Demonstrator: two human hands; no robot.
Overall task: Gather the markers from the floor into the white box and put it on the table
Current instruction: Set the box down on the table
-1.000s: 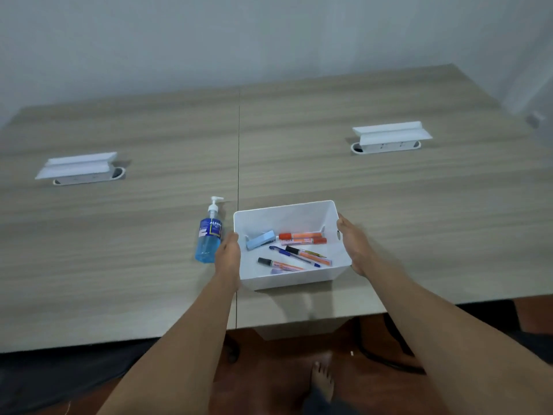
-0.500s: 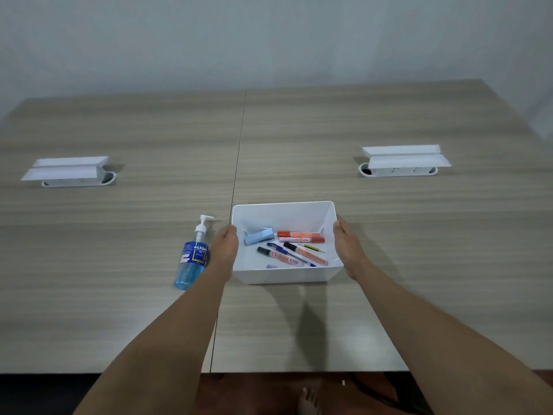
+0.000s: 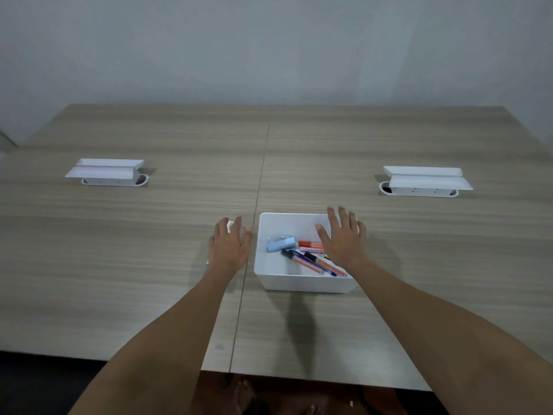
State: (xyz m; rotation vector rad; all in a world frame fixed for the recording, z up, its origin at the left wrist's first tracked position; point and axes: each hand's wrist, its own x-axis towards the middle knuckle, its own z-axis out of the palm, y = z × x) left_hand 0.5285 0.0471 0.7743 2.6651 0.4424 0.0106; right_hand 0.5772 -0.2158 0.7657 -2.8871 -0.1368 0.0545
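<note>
— Location of the white rectangular plastic box [image 3: 302, 281]?
— On the wood-grain table [image 3: 149, 250], assorted markers [image 3: 314, 262] inside.
— Hands?
— Left hand [image 3: 229, 248] and right hand [image 3: 342, 238] spread, holding nothing.

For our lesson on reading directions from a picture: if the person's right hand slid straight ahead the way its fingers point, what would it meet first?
The right hand, open above the white box, points away toward the wall. Ahead lies only bare table; the white socket unit sits off to its right. The way looks free, though depth is uncertain.
</note>
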